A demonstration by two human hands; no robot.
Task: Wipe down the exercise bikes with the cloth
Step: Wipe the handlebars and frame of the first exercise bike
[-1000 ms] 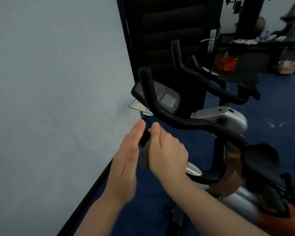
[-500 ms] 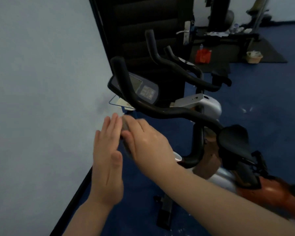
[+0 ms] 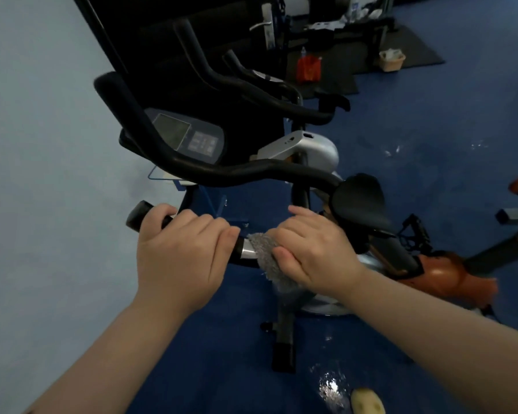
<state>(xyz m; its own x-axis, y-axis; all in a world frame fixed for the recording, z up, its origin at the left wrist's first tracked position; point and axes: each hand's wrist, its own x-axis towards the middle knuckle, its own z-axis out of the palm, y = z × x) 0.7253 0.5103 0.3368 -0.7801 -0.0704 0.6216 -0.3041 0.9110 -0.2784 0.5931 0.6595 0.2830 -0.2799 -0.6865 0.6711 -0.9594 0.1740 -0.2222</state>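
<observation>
My left hand (image 3: 183, 252) curls its fingers (image 3: 210, 225) round the near handlebar (image 3: 243, 249) of the exercise bike (image 3: 299, 150), at centre frame. Just right of it, my right hand (image 3: 314, 249) grips the grey cloth (image 3: 266, 258), wrapped against the same bar at its silver band. The console (image 3: 189, 138), upper centre, has a screen and buttons; its writing is too blurred to read. Blue floor (image 3: 431, 150) lies beneath.

Nubbly grey cloth (image 3: 266, 258), matt black handlebar (image 3: 210, 171), perhaps glossy metal sleeve (image 3: 247, 249)
</observation>
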